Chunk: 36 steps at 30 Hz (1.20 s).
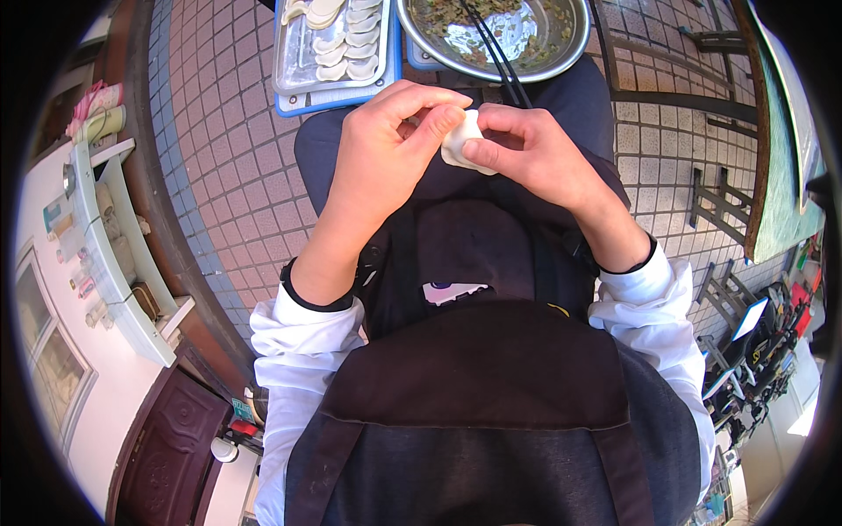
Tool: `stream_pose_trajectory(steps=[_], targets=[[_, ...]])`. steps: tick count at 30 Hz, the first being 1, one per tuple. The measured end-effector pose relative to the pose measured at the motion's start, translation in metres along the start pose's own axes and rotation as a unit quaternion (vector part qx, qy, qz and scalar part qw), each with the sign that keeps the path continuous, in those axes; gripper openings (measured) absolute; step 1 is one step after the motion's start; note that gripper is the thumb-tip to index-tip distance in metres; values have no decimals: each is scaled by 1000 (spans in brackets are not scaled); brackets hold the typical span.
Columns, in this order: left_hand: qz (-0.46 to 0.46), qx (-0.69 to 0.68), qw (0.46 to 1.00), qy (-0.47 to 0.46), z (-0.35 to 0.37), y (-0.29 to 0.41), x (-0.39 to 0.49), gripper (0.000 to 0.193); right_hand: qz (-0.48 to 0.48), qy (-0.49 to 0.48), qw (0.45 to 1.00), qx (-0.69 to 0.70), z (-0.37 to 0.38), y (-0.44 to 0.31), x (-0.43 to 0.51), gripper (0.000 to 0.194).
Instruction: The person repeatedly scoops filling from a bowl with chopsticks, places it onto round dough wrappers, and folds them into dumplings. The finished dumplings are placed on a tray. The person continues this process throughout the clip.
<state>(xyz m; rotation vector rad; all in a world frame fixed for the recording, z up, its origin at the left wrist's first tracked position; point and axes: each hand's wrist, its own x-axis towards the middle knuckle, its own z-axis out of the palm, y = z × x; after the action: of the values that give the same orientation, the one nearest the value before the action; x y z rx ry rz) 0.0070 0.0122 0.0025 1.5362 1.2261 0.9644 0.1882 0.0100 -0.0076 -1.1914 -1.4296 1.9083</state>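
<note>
A white dumpling (464,139) is held up in front of me between both hands, above my lap. My right hand (536,144) grips it with thumb and forefinger on its right side. On its upper left edge, the thumb and forefinger of my left hand (395,135) press together. Just beyond my hands, a steel bowl (421,56) holds chopped filling (437,16), and a pair of dark chopsticks (495,49) leans in it. Left of the bowl lies a metal tray (296,66) with rows of folded dumplings (362,49) and a stack of round wrappers (322,13).
The tray rests on a blue-edged stool (289,105). A green-topped table (783,177) stands at the right, with small stools (720,197) by it. On the left, a white shelf (115,263) holds several items beside a dark red door (171,447). Tiled paving (230,151) covers the ground.
</note>
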Motion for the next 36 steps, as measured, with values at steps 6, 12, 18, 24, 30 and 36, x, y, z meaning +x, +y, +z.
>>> stream_pose_trajectory(steps=[6, 12, 18, 24, 30, 36], targets=[[30, 42, 998, -36, -4, 1, 4, 9, 0, -6, 1000, -3, 1, -1, -1, 32], [57, 104, 992, -45, -1, 3, 3, 5, 7, -17, 1000, -17, 4, -1, -2, 21], [71, 76, 991, -86, -1, 6, 9, 4, 17, -21, 1000, 6, -4, 2, -1, 25], [66, 140, 985, -73, 2, 4, 7, 4, 15, -26, 1000, -7, -4, 6, 2, 31], [-53, -14, 998, 19, 4, 3, 3, 18, -6, 30, 1000, -3, -2, 5, 1, 28], [-139, -137, 981, 23, 8, 5, -8, 12, -17, 48, 996, 72, -7, 3, 0, 27]])
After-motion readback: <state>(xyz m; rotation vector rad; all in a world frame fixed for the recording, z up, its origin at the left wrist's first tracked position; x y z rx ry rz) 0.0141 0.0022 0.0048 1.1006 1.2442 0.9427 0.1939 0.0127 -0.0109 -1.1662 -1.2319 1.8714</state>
